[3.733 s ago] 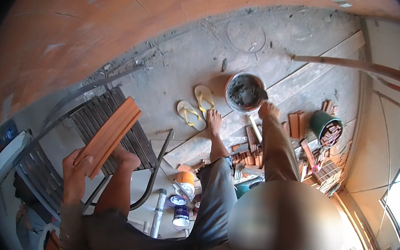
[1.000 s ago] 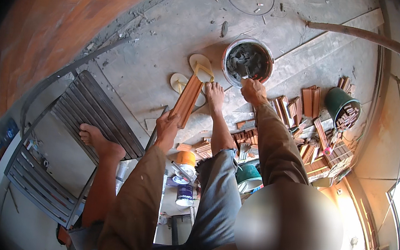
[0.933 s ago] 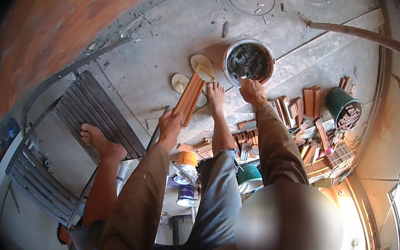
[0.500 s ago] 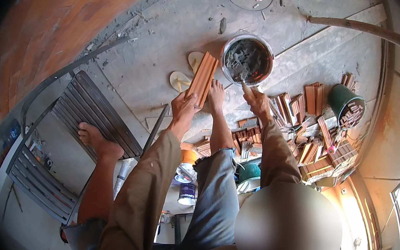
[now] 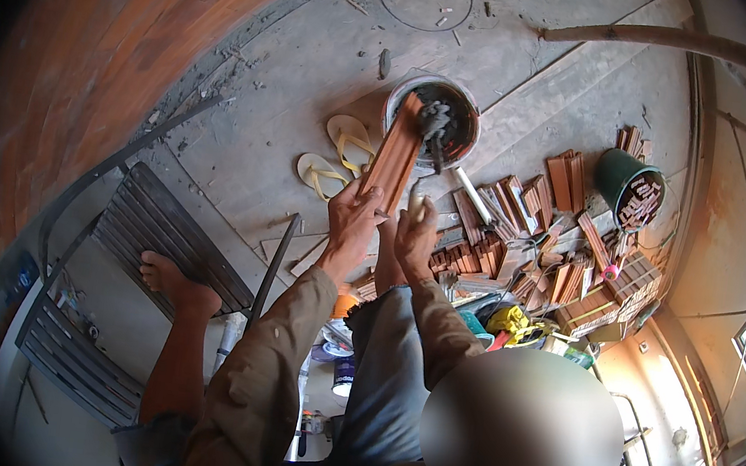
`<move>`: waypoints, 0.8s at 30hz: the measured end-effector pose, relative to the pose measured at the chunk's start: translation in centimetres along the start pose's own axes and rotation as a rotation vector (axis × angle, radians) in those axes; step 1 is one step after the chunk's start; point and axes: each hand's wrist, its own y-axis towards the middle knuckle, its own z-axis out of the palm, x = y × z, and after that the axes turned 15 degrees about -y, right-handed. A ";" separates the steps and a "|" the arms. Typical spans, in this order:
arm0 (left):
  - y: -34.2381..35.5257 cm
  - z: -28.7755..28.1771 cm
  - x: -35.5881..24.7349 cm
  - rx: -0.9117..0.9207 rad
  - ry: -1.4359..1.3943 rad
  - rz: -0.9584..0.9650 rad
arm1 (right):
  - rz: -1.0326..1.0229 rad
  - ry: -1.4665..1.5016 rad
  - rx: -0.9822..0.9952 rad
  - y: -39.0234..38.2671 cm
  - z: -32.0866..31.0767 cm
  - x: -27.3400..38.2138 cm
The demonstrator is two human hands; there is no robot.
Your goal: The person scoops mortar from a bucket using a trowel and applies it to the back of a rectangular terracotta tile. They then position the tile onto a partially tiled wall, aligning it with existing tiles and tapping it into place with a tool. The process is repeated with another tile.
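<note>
My left hand [image 5: 352,227] grips the lower end of a long reddish-brown grooved tile [image 5: 394,157], fingers wrapped round it. The tile slants up over the near left rim of a mortar bucket [image 5: 472,106]. My right hand [image 5: 416,238] is closed round the handle of a trowel [image 5: 438,156]. On the trowel's blade sits a lump of grey wet mortar [image 5: 438,119], close beside the tile's upper right edge. Whether the mortar touches the tile, I cannot tell. The bucket stands on the floor, partly hidden behind the tile and trowel.
Flip-flops [image 5: 320,174] lie left of the bucket. Stacked tiles [image 5: 566,178] and a green bucket [image 5: 620,183] of tile pieces stand to the right. My left foot rests on a dark slatted bench [image 5: 174,220]. A brick-coloured tiled wall [image 5: 129,30] rises at the left.
The trowel has come up out of the bucket carrying mortar, and my right hand has moved left towards the tile. The view has shifted slightly.
</note>
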 end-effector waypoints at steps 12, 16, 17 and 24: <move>1.5 -4.3 -3.4 0.051 0.063 0.084 | -0.037 -0.148 0.225 -4.0 -4.2 -3.7; 1.8 -6.6 -5.5 0.065 0.272 0.202 | -0.225 -0.374 0.266 1.4 -5.5 -5.3; 1.9 -6.9 -5.3 0.044 0.331 0.210 | -0.209 -0.391 0.286 3.7 -4.7 -6.1; -0.4 -11.2 -4.0 -0.104 0.609 0.274 | 0.036 -0.571 0.643 16.3 1.9 -4.9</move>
